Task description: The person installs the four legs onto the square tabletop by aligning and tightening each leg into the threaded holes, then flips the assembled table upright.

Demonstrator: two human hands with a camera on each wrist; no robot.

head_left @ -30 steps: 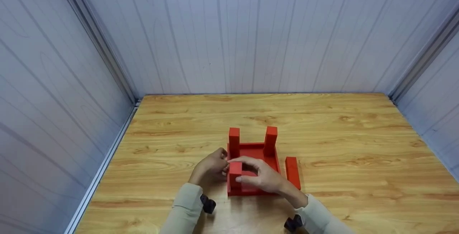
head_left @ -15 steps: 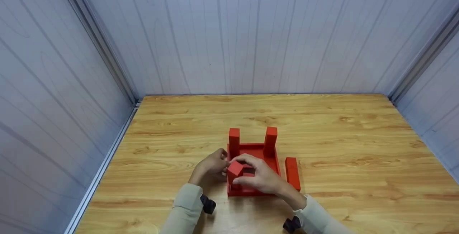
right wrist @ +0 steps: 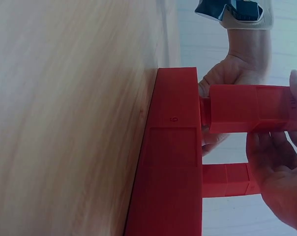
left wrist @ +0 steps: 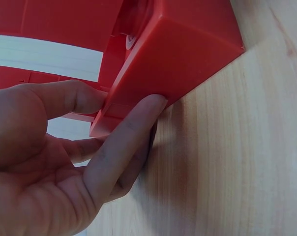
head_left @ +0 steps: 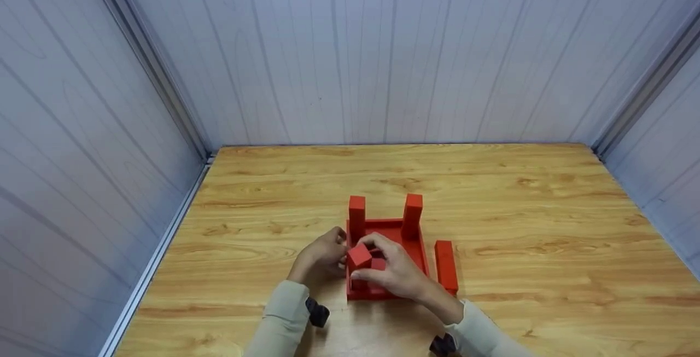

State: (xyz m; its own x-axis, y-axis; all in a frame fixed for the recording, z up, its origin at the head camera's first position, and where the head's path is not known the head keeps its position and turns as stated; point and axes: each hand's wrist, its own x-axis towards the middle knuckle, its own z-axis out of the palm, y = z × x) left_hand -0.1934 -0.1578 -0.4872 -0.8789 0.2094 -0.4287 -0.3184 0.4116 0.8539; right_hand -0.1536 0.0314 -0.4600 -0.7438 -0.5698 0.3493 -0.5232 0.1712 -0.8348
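The right hand (head_left: 400, 272) pinched a post (head_left: 360, 257) at the tray's (head_left: 389, 229) near-left corner; the left hand's (head_left: 324, 250) fingers gripped the left edge.

Left fingers (left wrist: 125, 142) pinch low, right fingers (head_left: 378, 240) pinch higher

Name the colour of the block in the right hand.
Red; the block shows best in the right wrist view.

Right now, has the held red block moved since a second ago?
Yes, the red block has turned, apparently clockwise from above, in the right hand; its top now sits askew to the red tray's left edge.
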